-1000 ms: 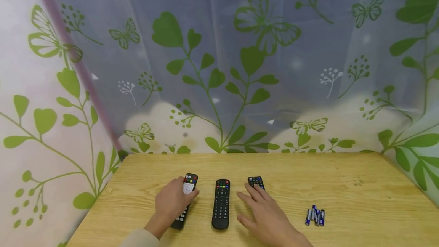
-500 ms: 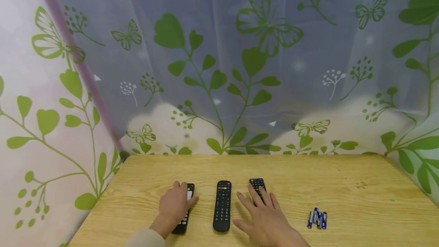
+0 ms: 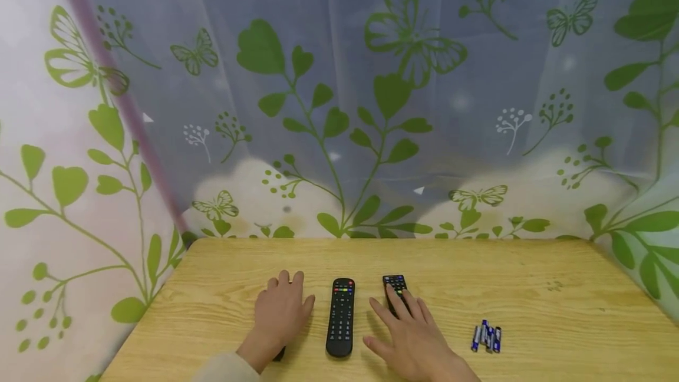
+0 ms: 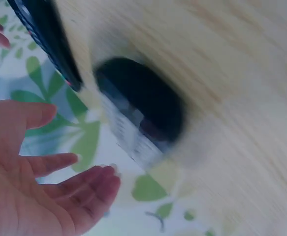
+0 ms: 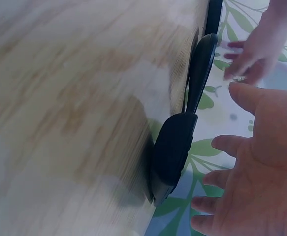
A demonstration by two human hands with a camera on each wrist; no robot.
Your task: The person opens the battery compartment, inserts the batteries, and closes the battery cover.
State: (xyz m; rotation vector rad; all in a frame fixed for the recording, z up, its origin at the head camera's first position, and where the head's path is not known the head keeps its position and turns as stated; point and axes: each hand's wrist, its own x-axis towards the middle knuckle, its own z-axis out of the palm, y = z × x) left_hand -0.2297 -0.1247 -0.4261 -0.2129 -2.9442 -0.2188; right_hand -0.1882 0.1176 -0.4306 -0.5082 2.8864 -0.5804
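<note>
My left hand (image 3: 281, 314) hovers with extended fingers over the left remote control (image 3: 279, 356), hiding nearly all of it in the head view. The left wrist view shows that remote (image 4: 141, 105) blurred on the table, apart from the fingers. A longer black remote control (image 3: 340, 318) lies between the hands. Above a smaller black remote control (image 3: 394, 280) at the right, my right hand (image 3: 416, 332) spreads its fingers. A gap separates palm and remote (image 5: 172, 155) in the right wrist view. Neither hand holds anything.
Several blue-and-silver batteries (image 3: 487, 338) lie in a group to the right of my right hand. Everything rests on a light wood-grain table (image 3: 530, 276). A curtain (image 3: 329, 105) with green leaves and butterflies hangs behind its far edge.
My left hand, earlier over the left remote with its buttons showing, has shifted slightly right and now covers it almost wholly. My right hand came a little further over its remote, then stayed nearly still.
</note>
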